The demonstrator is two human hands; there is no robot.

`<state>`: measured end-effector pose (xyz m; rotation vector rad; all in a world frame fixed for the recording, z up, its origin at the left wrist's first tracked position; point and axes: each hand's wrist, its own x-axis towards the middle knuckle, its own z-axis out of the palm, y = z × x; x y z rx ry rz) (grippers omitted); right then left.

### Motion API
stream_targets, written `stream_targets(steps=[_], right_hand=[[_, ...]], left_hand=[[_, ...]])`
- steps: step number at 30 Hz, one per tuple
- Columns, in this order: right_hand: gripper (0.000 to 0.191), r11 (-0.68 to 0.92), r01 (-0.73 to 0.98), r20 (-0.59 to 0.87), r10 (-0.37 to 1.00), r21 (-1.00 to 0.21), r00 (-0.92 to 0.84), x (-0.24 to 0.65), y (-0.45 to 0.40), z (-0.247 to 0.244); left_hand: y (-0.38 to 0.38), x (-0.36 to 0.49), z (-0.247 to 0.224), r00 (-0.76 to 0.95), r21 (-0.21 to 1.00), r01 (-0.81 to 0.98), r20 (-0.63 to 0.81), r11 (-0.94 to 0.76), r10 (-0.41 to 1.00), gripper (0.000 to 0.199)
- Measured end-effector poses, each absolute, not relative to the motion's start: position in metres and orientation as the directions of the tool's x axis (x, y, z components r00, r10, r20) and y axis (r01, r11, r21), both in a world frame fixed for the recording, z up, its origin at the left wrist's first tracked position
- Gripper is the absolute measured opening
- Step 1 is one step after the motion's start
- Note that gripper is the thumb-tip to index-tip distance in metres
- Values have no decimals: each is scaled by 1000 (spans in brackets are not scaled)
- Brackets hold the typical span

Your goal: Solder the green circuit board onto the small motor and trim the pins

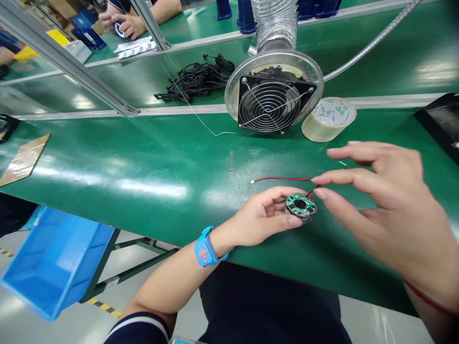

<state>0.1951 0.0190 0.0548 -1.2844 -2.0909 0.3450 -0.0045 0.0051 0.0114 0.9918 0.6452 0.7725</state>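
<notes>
- Nearest to the camera was the person's dark clothing, and at lower left a dark sleeve with a white stripe.
- On the left wrist there was a light-blue wristband; on the right wrist, a thin red band.
- The left hand was closed around a small round part, with the thumb on the near side and the fingers behind. This part was held above the front portion of the green table, its ring-shaped green circuit board facing up.
- The right hand was just beside it. Its thumb and one finger pinched the red and black wires close to the board, while another finger was spread away above.
- The wires stretched to the left and ended in a small white connector.
- At the left, below the table, was a blue bin.
- On the table, beyond the hands, a roll of clear tape lay just beside a fan with a round wire guard.
- A flexible duct went up behind the fan.
- To the left of the fan, farther back, was a heap of black cables.
- Farthest, at upper left, a co-worker's hands held a small round object, which was too small to tell.
</notes>
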Motion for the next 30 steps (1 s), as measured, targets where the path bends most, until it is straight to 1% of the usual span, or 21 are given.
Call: stream_targets(steps=[2,5,12,15,18,22,30], right_hand=[[13,497,685,377,864,-532,-335,195,20,54],[11,500,635,308,865,-588,-396,196,19,51],[13,478,623,255,873,-619,-416,195,20,47],[13,458,619,222,879,-638,-421,193,22,48],[15,454,616,225,882,-645,-414,191,22,49],[17,452,617,227,883,-644,-411,189,22,49],[11,470,606,238,873,-642,-425,189,20,47]], left_hand=[[4,-4,11,576,909,-262,-122,324,808,39],[4,-4,11,564,911,-263,-122,317,817,41],[3,-5,9,570,911,-236,-152,338,808,43],[2,-5,9,569,917,-235,-140,323,810,42],[2,-5,9,567,923,-239,-118,300,815,42],[2,-5,8,564,927,-227,-124,297,816,42],[2,-5,8,565,935,-219,-110,277,818,41]])
